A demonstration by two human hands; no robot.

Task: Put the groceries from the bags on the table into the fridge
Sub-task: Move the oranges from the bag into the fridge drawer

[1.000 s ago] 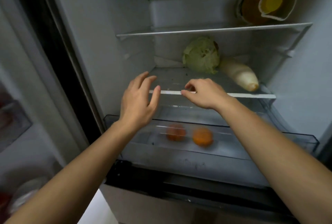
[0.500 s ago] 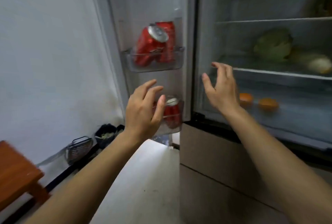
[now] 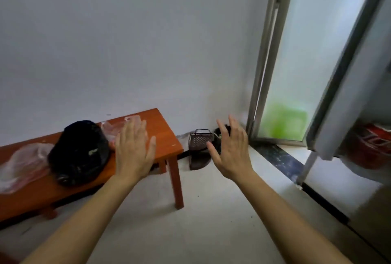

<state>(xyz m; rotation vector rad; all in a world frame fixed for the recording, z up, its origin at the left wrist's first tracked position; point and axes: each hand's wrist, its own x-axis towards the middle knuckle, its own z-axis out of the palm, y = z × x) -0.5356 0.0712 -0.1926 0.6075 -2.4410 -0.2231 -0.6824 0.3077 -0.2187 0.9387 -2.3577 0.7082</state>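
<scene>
A low orange wooden table (image 3: pixel 167 136) stands against the white wall at the left. On it sit a black plastic bag (image 3: pixel 79 153), a clear bag (image 3: pixel 23 164) at the far left and another clear bag (image 3: pixel 115 128) behind the black one. My left hand (image 3: pixel 133 151) hovers open over the table's right end, just right of the black bag. My right hand (image 3: pixel 231 151) is open in the air over the floor, empty. The open fridge door (image 3: pixel 347 86) fills the right edge, with red cans (image 3: pixel 372 143) in its shelf.
A small brown wire basket (image 3: pixel 200 141) and dark items lie on the floor in the corner beside the table. A frosted glass door (image 3: pixel 296 73) with a metal frame stands behind the fridge door. Pale floor lies between table and fridge.
My view has swung left from the fridge interior, past the door shelves, to the table with the bags. Both hands stayed open and empty and now reach toward the table.
</scene>
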